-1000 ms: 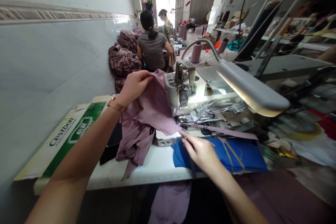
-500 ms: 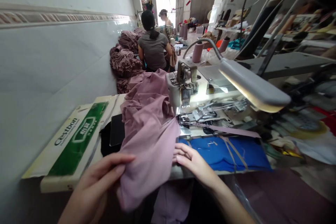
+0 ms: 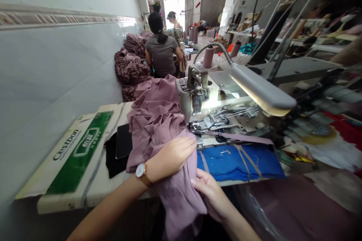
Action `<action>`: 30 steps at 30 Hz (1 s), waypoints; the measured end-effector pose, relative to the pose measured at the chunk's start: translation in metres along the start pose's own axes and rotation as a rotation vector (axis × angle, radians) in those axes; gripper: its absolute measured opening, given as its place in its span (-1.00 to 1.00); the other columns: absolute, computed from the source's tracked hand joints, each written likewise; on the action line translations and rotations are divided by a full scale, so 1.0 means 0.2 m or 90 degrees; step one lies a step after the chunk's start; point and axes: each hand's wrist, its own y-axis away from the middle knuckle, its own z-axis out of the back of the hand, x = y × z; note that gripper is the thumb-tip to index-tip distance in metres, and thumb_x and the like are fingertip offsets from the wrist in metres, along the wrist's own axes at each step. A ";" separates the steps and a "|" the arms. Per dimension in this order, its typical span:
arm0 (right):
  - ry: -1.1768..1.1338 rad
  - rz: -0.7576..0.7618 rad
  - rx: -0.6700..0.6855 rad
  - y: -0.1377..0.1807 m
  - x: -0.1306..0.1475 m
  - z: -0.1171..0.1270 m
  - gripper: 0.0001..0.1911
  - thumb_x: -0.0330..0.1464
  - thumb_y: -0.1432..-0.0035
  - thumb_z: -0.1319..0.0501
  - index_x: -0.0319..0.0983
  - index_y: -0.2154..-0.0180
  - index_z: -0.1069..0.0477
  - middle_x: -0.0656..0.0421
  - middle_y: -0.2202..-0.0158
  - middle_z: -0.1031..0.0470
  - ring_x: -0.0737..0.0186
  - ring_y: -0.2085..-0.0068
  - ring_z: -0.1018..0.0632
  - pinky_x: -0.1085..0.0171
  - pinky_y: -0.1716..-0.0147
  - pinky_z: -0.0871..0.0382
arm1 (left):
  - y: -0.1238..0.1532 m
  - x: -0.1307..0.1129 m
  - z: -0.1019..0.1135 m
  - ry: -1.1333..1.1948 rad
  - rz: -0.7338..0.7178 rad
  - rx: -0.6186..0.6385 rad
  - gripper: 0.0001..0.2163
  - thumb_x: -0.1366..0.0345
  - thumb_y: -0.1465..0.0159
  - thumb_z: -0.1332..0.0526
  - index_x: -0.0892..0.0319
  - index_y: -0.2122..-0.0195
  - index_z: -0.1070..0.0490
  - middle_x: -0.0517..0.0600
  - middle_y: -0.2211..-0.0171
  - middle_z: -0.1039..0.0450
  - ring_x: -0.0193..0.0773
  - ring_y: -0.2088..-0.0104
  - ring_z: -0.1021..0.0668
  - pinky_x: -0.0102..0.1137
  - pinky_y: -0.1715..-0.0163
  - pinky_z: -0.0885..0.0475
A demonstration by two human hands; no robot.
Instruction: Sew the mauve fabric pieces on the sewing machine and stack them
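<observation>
A mauve garment (image 3: 158, 120) lies heaped on the table left of the sewing machine (image 3: 198, 98) and hangs over the front edge. My left hand (image 3: 169, 156), with a watch on the wrist, is closed over the fabric near the machine's needle area. My right hand (image 3: 209, 192) grips the hanging part of the same garment just below the table edge. A thin mauve strip (image 3: 240, 138) runs from the presser foot to the right across a blue cloth (image 3: 240, 162).
A lit lamp (image 3: 260, 90) arches over the machine. A green and white Cestbon box (image 3: 76, 150) lies flat at the left by the wall. A black object (image 3: 121, 147) sits beside the garment. Two people work further back, next to mauve fabric piles (image 3: 130, 64).
My left hand has risen from the table's front edge onto the fabric beside the machine. My right hand has dropped lower, gripping the hanging cloth. The garment is bunched closer to me.
</observation>
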 end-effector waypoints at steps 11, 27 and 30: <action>0.032 -0.001 -0.073 -0.01 0.12 0.12 -0.79 -0.29 -0.09 -0.39 -0.23 0.23 -0.55 0.17 0.35 -0.64 0.19 0.33 -0.61 0.30 0.29 -0.42 | -0.03 0.08 -0.06 0.016 0.131 -0.070 -0.65 0.47 -0.32 -0.04 0.24 -0.12 -0.36 0.17 -0.08 -0.38 -0.07 -0.10 -0.38 -0.13 -0.13 -0.35; 0.128 0.044 -0.127 -0.12 0.14 0.09 -0.71 -0.23 -0.03 -0.41 -0.24 0.23 -0.53 0.19 0.39 -0.61 0.14 0.34 -0.58 0.25 0.27 -0.41 | -0.05 0.19 0.02 0.037 0.197 -0.129 -0.72 0.49 -0.30 0.00 0.23 0.00 -0.33 0.17 -0.08 -0.37 -0.06 -0.16 -0.35 -0.07 -0.18 -0.29; 0.144 0.057 -0.125 -0.13 0.15 0.09 -0.70 -0.22 -0.03 -0.41 -0.24 0.21 -0.53 0.18 0.37 -0.61 0.14 0.31 -0.57 0.24 0.24 -0.41 | 0.06 0.04 0.07 0.009 0.266 -0.258 -0.76 0.45 -0.32 0.00 0.21 0.06 -0.37 0.16 0.03 -0.44 -0.07 -0.06 -0.42 -0.10 -0.09 -0.32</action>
